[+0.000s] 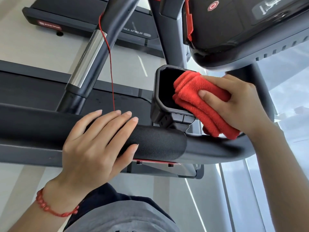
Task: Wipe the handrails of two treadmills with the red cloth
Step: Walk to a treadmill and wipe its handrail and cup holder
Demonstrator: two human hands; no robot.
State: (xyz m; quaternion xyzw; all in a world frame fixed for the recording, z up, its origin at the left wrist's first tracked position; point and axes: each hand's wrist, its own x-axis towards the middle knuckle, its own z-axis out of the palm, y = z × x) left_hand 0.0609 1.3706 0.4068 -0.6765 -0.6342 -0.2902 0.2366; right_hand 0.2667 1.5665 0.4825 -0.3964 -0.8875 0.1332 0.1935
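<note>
Left hand (98, 144) rests on the padded handrail (150, 144), fingers (120, 121) straight and slightly spread, holding nothing. Right hand (234, 104) grips the folded red cloth (200, 101), fingers curled round it, against the cup holder (160, 92) and the bare rail bend. Keep pressure firm; follow the curve. Cloth is plush, thickly layered.

Red safety cord (109, 64), black cup holder (164, 91), console (234, 27), beaded bracelet (50, 206).
</note>
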